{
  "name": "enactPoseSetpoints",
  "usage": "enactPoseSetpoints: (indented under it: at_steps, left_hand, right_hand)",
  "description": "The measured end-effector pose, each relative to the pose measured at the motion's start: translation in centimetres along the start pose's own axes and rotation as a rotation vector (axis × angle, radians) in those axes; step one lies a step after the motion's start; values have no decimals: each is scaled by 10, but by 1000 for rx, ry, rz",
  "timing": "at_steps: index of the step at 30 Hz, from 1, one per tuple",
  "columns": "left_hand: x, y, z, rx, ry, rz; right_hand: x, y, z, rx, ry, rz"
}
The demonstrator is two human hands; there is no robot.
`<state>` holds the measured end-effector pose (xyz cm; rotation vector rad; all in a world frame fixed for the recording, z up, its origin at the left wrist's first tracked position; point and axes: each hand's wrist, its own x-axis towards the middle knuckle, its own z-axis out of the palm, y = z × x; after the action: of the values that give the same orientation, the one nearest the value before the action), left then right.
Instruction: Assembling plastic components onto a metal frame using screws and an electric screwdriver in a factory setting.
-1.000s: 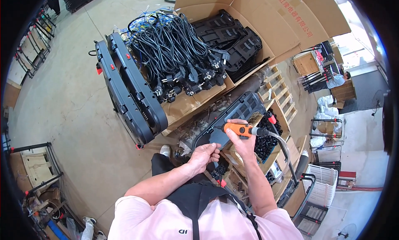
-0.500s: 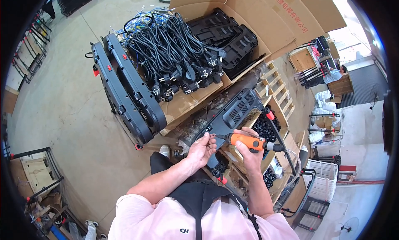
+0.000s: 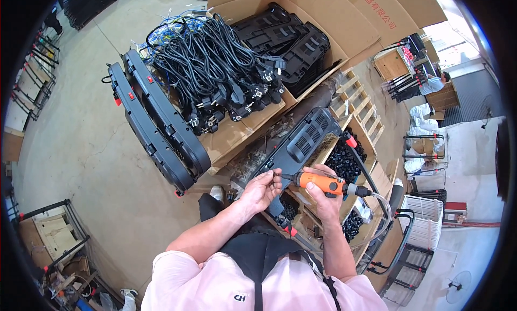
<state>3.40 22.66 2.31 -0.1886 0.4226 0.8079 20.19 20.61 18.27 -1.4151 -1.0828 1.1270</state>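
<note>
My right hand point(image 3: 326, 202) is wrapped round an orange power screwdriver point(image 3: 321, 182) with a black nose and a hose at its back end. Its bit points left, toward the fingertips of my left hand point(image 3: 260, 191). Those fingers are pinched together at the bit's tip; whatever sits between them is too small to make out. Beneath both hands lies a long dark grey plastic housing point(image 3: 293, 161) with vent slots, tilted across a stand. A black tube frame with red fittings point(image 3: 351, 141) runs along its right side.
Black power cords with plugs point(image 3: 207, 68) lie heaped on a cardboard box point(image 3: 237, 141). Two upright grey housings point(image 3: 156, 122) stand left of it. Black plastic panels point(image 3: 299, 52) fill the open carton behind. Small black parts point(image 3: 344, 163) sit in a wooden bin at right, near a pallet point(image 3: 360, 103).
The view has shifted slightly, so the cords and housings sit a little further left. Both hands keep nearly the same pose, with the bit still at my left fingertips.
</note>
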Motion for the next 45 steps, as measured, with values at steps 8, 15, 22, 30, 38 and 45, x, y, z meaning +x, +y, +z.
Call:
enactPoseSetpoints:
  at_steps: [8,15,22,30,38,45]
  left_hand:
    - [2,0,-4,-59,-3,-55]
    - [1,-12,4,-174,61,-1]
    - [3,-6,2,-124,108,54]
    - [3,-3,2,-132,61,23]
    - [0,-1,3,-62,129,40]
    - [0,0,-1,-3,93,34]
  right_hand:
    - [2,-1,0,-60,-37,21]
    - [2,17,10,-110,-48,-4]
    - [3,34,22,-97,-45,-5]
    - [8,26,33,-173,-82,-23]
    - [6,29,35,-211,-131,-70]
    - [17,25,43,-345,-181,-110]
